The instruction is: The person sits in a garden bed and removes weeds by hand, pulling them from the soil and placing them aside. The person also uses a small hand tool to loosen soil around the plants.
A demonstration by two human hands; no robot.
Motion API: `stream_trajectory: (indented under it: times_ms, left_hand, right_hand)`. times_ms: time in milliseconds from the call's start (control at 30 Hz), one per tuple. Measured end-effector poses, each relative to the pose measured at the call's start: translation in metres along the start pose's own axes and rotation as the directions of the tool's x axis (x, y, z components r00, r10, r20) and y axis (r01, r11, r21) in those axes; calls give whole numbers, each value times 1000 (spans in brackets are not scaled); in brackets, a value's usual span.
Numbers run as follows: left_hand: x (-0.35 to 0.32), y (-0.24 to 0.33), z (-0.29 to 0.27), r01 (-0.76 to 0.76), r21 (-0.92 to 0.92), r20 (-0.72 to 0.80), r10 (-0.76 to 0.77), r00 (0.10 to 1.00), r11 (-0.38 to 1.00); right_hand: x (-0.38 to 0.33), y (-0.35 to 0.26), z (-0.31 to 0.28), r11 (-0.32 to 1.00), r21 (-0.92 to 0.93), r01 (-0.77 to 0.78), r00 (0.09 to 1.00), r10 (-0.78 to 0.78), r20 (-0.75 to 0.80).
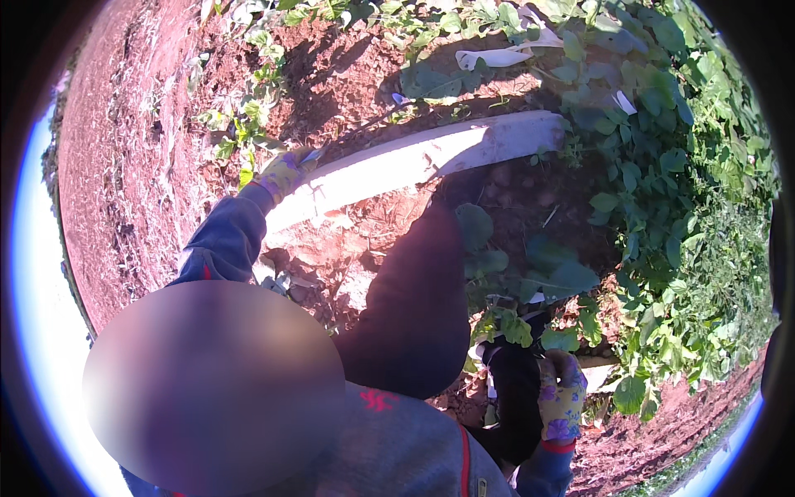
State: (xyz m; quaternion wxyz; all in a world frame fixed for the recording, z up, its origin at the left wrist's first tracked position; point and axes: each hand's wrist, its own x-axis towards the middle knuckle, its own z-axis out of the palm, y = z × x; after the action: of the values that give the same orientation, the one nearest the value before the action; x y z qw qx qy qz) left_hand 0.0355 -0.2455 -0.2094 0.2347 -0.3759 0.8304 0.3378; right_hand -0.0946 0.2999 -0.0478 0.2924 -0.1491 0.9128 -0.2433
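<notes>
My left hand (286, 172), in a yellow flowered glove, is at the near left end of a long pale board-like strip (422, 161) on the reddish soil. Its fingers are curled, and a small pointed, pale bluish thing shows at their tips; I cannot make out its kind. My right hand (563, 398), in a matching glove, is low on the right beside a dark boot or trouser leg (515, 385). Its fingers bend inward near some green leaves (563, 338); anything between them is hidden. A dark-clad knee (418, 306) sits between my arms.
Dense leafy plants (662, 166) grow along the right. A white forked thing (497, 58) lies among leaves beyond the strip. Small plants (248, 124) grow near my left hand, with bare tilled soil (132, 149) farther left. A blurred patch (215, 389) hides the lower left.
</notes>
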Motion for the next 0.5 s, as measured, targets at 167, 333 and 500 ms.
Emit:
stream_trajectory:
  times_ms: [167,333,500]
  left_hand:
    - [49,80,51,-201,-6,-83,200,976,980]
    - [85,158,79,-193,-38,-143,186,972,980]
    - [103,165,99,-260,111,-172,277,945,959]
  right_hand:
    - [3,-5,2,997,19,-73,997,72,14]
    - [6,-4,2,997,35,-62,998,62,2]
    - [4,-1,4,1000,0,-14,1000,14,-28]
